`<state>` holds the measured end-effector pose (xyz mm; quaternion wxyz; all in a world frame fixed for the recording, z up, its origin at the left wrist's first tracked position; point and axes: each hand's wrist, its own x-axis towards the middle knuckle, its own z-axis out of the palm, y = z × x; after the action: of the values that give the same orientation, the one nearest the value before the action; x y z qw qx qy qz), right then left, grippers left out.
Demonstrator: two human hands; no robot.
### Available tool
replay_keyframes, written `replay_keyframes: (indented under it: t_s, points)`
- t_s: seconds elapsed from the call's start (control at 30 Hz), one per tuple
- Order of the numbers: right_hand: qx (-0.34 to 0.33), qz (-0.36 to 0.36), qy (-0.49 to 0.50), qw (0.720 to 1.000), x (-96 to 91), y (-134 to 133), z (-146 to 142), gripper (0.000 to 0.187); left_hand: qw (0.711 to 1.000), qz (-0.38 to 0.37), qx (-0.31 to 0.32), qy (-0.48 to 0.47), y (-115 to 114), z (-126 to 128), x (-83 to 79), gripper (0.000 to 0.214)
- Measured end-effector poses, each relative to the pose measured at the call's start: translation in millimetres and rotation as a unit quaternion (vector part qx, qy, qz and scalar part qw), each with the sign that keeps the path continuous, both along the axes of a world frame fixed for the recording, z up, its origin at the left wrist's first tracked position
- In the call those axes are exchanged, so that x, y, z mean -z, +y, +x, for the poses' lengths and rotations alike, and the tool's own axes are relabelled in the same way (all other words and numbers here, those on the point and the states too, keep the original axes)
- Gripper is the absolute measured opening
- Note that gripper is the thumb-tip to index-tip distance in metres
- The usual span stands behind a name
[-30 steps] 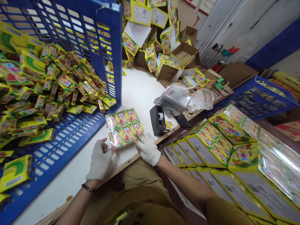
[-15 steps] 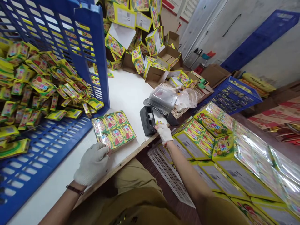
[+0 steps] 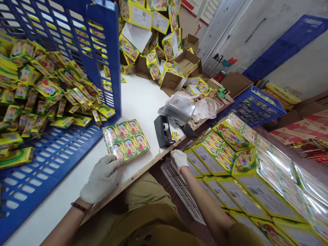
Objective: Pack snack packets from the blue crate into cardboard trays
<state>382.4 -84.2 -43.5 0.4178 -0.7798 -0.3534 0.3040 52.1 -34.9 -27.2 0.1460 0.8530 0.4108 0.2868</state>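
Note:
A flat pack of small candy boxes (image 3: 129,141), printed green and yellow in two rows under shiny clear wrap, lies on the white table. My left hand (image 3: 101,177), in a white knit glove, has its fingers curled against the pack's near left corner. To the pack's right stands a black tape dispenser (image 3: 162,133) with a pale roll in it, close to the table edge. My gloved right hand (image 3: 180,159) is just off that edge, below and right of the dispenser and apart from it. Its fingers are closed together; anything between them is too small to make out.
A blue crate (image 3: 109,61) full of small yellow boxes stands at the left. Clear plastic trays (image 3: 180,106) lie behind the dispenser, with open cartons (image 3: 171,80) farther back. Wrapped packs (image 3: 248,177) are stacked at the right. A white basket (image 3: 176,184) sits below the table edge.
My right hand has moved away from the front of the tape dispenser, down and past the table edge. My left hand stays at the corner of the pack.

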Motion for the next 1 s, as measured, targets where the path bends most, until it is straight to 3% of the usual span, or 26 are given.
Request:
replay_keyframes:
  t_s: [0.13, 0.27, 0.33, 0.43, 0.5, 0.63, 0.73, 0.8, 0.9, 1.0]
  points:
    - [-0.115, -0.016, 0.078, 0.990, -3.2, -13.2, -46.1, 0.042, 0.999, -0.012, -0.020, -0.039, -3.0, -1.5, 7.3, 0.016]
    - [-0.254, -0.012, 0.201, 0.946, -0.8, -1.9, -112.2, 0.048, 0.997, 0.010, -0.038, -0.061, -4.2, -3.0, 16.5, 0.009]
    - [-0.262, -0.018, 0.250, 0.932, 1.0, 9.5, -136.6, 0.050, 0.996, 0.050, -0.030, -0.068, -4.0, -4.8, 22.6, 0.011]
    - [-0.240, -0.025, 0.283, 0.928, 3.1, 20.5, -154.4, 0.052, 0.990, 0.138, 0.016, -0.030, -4.1, -8.3, 28.8, 0.042]
    - [-0.239, -0.023, 0.270, 0.933, 4.3, 22.1, -157.4, 0.050, 0.984, 0.165, 0.035, 0.052, -5.6, -10.0, 28.2, 0.051]
    - [-0.236, -0.021, 0.275, 0.932, 8.4, 20.8, -159.7, 0.047, 0.973, 0.127, 0.029, 0.192, -10.6, -7.9, 16.2, 0.038]
    - [-0.225, -0.046, 0.237, 0.944, 9.6, 22.5, -161.1, 0.039, 0.978, 0.098, -0.011, 0.182, -10.8, 2.0, 6.0, 0.026]
    - [-0.232, -0.062, 0.172, 0.955, 6.5, 23.8, -157.1, 0.033, 0.980, 0.073, -0.072, 0.168, -9.2, 11.7, 3.0, 0.026]
    - [-0.258, -0.066, 0.112, 0.957, -3.8, 23.3, -137.8, 0.030, 0.972, 0.038, -0.156, 0.171, -10.0, 23.2, 7.5, 0.031]
    - [-0.206, -0.051, 0.119, 0.970, -15.5, 21.1, -109.4, 0.033, 0.977, 0.022, -0.156, 0.142, -18.2, 22.8, 16.8, 0.021]
